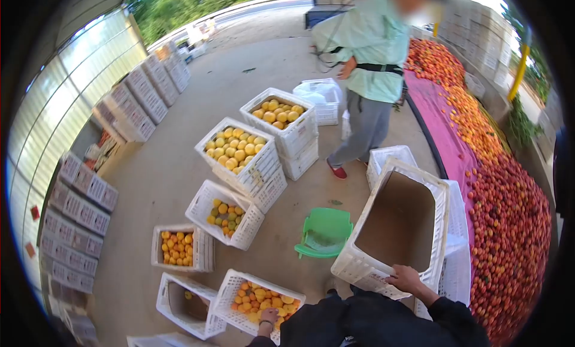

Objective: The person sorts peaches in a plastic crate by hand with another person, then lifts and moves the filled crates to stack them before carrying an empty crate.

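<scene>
My left hand (269, 316) is over a white plastic crate (223, 301) of round orange-yellow fruit (260, 296), at the bottom of the view. Its fingers look curled; whatever they may hold is hidden. At the near edge of a large white crate (442, 210) lined with brown cardboard (398, 218), my right hand (407, 279) has its fingers closed on the rim. That crate stands tilted in view, and its lining shows bare inside. Between the two crates and farther off is a low green plastic chair (324, 232).
Crates of yellow fruit (235, 148) stand stacked ahead. Another crate (169, 287) sits left of my left hand. A person (374, 65) in a pale green top stands ahead. Red and orange fruit (509, 227) is heaped along the right on pink sheeting (437, 119). Boxes (78, 209) line the left wall.
</scene>
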Tool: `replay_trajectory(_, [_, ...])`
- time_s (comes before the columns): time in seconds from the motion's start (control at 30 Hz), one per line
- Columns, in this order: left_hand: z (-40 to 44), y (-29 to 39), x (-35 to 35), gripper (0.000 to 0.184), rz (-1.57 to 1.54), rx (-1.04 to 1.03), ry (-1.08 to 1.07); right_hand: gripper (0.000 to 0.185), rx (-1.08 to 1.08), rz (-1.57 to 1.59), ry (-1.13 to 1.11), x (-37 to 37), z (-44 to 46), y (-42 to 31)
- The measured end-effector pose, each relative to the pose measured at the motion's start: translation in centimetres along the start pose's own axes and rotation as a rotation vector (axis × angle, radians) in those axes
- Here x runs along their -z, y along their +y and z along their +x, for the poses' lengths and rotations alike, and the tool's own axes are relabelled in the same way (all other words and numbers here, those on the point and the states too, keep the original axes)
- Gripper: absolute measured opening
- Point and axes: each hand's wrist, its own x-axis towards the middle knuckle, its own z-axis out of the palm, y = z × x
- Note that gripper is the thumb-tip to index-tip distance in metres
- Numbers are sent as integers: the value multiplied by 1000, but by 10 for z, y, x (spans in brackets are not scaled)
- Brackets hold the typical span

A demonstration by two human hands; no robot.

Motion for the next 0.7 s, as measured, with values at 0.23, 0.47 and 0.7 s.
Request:
replay_trajectory(0.23, [-27,5,-14,26,-39,-85,56,32,219,-70,-18,61,-10,-54])
replay_trajectory(0.47, [-60,-53,-53,20,-206,-3,227,23,615,-205,-169,64,1,-73])
replay_trajectory(0.7, [-124,-74,-97,24,-635,175,218,19,1035,-471,-279,77,38,-105])
